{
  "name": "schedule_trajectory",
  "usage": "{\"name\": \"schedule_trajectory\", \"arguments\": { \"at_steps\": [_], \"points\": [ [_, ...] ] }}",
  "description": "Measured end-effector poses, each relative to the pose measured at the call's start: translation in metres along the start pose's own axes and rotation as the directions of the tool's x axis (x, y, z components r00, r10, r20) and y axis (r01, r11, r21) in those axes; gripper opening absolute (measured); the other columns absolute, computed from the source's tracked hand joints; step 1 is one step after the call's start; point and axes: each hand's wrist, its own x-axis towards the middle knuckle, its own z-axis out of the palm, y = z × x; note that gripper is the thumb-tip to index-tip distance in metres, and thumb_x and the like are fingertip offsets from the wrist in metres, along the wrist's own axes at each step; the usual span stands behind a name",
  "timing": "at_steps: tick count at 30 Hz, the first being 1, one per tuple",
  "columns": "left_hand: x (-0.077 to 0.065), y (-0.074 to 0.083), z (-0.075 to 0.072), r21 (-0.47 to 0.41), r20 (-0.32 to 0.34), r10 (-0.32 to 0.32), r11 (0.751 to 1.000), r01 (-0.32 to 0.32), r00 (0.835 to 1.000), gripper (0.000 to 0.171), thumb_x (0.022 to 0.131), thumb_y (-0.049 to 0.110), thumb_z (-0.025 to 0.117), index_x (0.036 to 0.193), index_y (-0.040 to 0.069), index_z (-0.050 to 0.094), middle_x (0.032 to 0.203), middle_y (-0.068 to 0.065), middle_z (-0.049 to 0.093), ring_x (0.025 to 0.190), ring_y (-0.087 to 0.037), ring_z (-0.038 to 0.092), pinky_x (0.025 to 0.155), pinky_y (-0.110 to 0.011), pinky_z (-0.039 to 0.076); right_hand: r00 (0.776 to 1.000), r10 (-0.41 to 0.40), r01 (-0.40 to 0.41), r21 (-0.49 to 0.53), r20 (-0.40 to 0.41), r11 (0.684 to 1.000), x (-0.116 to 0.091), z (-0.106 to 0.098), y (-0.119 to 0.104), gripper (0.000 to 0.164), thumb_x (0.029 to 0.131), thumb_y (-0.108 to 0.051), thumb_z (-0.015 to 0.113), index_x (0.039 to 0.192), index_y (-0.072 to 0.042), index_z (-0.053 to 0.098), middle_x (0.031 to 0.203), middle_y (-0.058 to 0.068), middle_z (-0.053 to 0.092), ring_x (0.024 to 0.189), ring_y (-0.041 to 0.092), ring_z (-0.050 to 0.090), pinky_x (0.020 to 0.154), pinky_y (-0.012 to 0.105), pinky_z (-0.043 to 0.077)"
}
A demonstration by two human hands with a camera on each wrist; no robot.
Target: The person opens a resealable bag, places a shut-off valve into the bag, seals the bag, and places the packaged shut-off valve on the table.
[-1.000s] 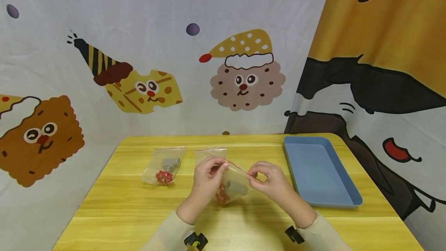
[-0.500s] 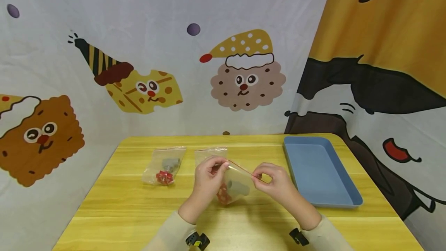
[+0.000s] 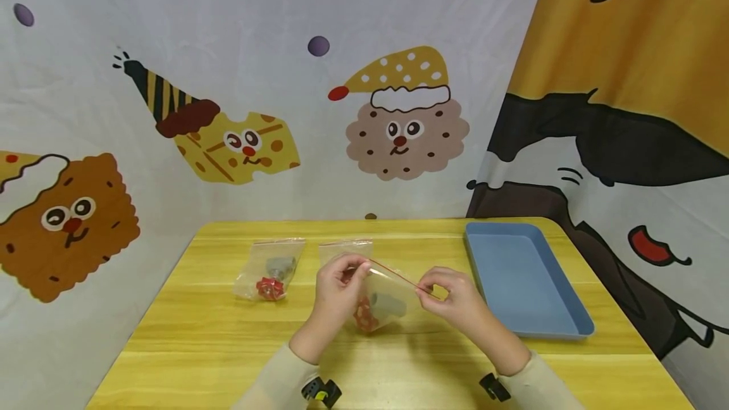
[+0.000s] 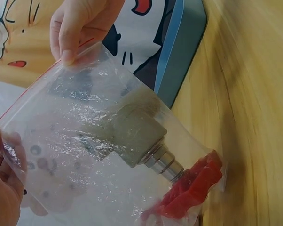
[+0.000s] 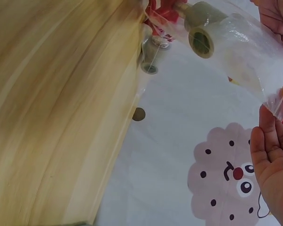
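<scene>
A clear zip bag (image 3: 393, 280) with a red strip along its top edge is held up above the table between both hands. Inside it is a grey valve (image 4: 132, 129) with a metal stem and a red handwheel (image 4: 195, 188), which hangs lowest. My left hand (image 3: 336, 286) pinches the strip at one end. Toward the strip's other end, my right hand (image 3: 452, 296) pinches it between thumb and fingers. In the right wrist view the valve's round pipe opening (image 5: 201, 42) shows through the plastic. Whether the seal is closed cannot be told.
On the wooden table (image 3: 199, 340), a second bagged valve (image 3: 273, 274) lies at the left. Another clear bag (image 3: 347, 247) lies behind my left hand, partly hidden. A shallow blue tray (image 3: 526, 283) stands at the right. A cartoon-printed cloth (image 3: 319, 112) hangs behind.
My right hand has moved a little to the right along the bag's red strip. My left hand keeps its pinch at nearly the same spot. The head view has shifted slightly.
</scene>
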Motion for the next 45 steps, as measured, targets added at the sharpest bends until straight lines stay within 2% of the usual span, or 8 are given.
{"name": "schedule_trajectory", "arguments": {
  "at_steps": [7, 12, 17, 24, 30, 36, 39, 45],
  "points": [
    [0.001, -0.002, 0.0, -0.017, -0.001, 0.008, 1.0, -0.008, 1.0, 0.005, 0.079, -0.009, 0.069, 0.081, -0.004, 0.067, 0.076, -0.016, 0.066, 0.066, -0.009, 0.058, 0.057, -0.025, 0.054, 1.0, -0.007, 0.007, -0.034, -0.012, 0.999, -0.005, -0.004, 0.003, 0.024, 0.071, 0.004, 0.074, 0.075, -0.018, 0.067, 0.074, -0.013, 0.06, 0.065, 0.002, 0.052, 0.061, 0.009, 0.043],
    [0.001, -0.001, 0.0, -0.037, 0.008, -0.021, 0.999, 0.021, 1.0, 0.002, 0.082, -0.005, 0.068, 0.082, -0.006, 0.066, 0.077, -0.016, 0.067, 0.067, -0.009, 0.059, 0.058, -0.026, 0.055, 1.0, -0.004, 0.003, -0.063, -0.013, 0.998, -0.009, -0.008, 0.004, 0.024, 0.07, 0.005, 0.074, 0.073, -0.017, 0.066, 0.073, -0.013, 0.06, 0.064, 0.004, 0.053, 0.06, 0.009, 0.043],
    [0.001, -0.001, 0.0, -0.044, 0.021, -0.034, 0.998, 0.035, 0.999, 0.005, 0.084, -0.002, 0.068, 0.083, -0.006, 0.066, 0.078, -0.016, 0.067, 0.068, -0.009, 0.06, 0.059, -0.025, 0.055, 1.0, 0.003, -0.003, -0.058, 0.001, 0.998, -0.013, -0.011, 0.003, 0.025, 0.071, 0.005, 0.074, 0.074, -0.018, 0.066, 0.073, -0.013, 0.06, 0.064, 0.005, 0.053, 0.06, 0.009, 0.043],
    [0.0, -0.002, 0.0, -0.048, 0.017, -0.034, 0.998, 0.035, 0.999, 0.002, 0.083, -0.003, 0.067, 0.082, -0.005, 0.066, 0.077, -0.016, 0.066, 0.067, -0.009, 0.06, 0.059, -0.024, 0.054, 0.999, -0.032, 0.031, -0.056, -0.031, 0.998, -0.017, -0.012, 0.006, 0.029, 0.068, 0.008, 0.075, 0.074, -0.019, 0.066, 0.074, -0.011, 0.061, 0.065, 0.005, 0.053, 0.06, 0.008, 0.043],
    [0.0, -0.003, 0.0, -0.055, 0.018, -0.03, 0.998, 0.031, 0.999, 0.011, 0.085, 0.002, 0.068, 0.083, -0.009, 0.065, 0.077, -0.017, 0.066, 0.067, -0.01, 0.061, 0.059, -0.023, 0.055, 0.999, -0.02, 0.018, -0.047, -0.028, 0.999, -0.021, -0.013, 0.009, 0.028, 0.068, 0.008, 0.075, 0.075, -0.018, 0.066, 0.074, -0.01, 0.062, 0.065, 0.007, 0.054, 0.061, 0.008, 0.043],
    [0.0, -0.003, 0.0, -0.053, 0.022, -0.038, 0.998, 0.039, 0.999, 0.007, 0.084, -0.001, 0.067, 0.082, -0.007, 0.066, 0.078, -0.016, 0.067, 0.068, -0.011, 0.062, 0.06, -0.023, 0.056, 1.0, -0.003, 0.002, -0.052, -0.018, 0.999, -0.023, -0.015, 0.01, 0.027, 0.069, 0.007, 0.074, 0.075, -0.019, 0.067, 0.075, -0.011, 0.062, 0.065, 0.006, 0.055, 0.061, 0.008, 0.044],
    [-0.001, -0.005, 0.001, -0.051, 0.015, -0.033, 0.998, 0.033, 0.999, 0.002, 0.082, -0.006, 0.067, 0.082, -0.005, 0.066, 0.077, -0.016, 0.066, 0.068, -0.009, 0.061, 0.06, -0.024, 0.055, 1.0, 0.013, -0.013, -0.058, -0.006, 0.998, -0.024, -0.015, 0.011, 0.029, 0.07, 0.006, 0.075, 0.075, -0.021, 0.066, 0.075, -0.013, 0.062, 0.065, 0.004, 0.055, 0.061, 0.009, 0.045],
    [-0.004, -0.03, 0.006, -0.052, -0.005, -0.029, 0.998, 0.029, 1.0, 0.004, 0.081, -0.005, 0.069, 0.083, -0.001, 0.067, 0.077, -0.013, 0.067, 0.068, -0.006, 0.06, 0.059, -0.023, 0.055, 0.998, 0.064, -0.063, -0.082, 0.013, 0.995, -0.027, -0.017, 0.012, 0.029, 0.072, 0.002, 0.075, 0.074, -0.025, 0.065, 0.075, -0.016, 0.061, 0.067, 0.0, 0.054, 0.061, 0.009, 0.045]
  ]
}}
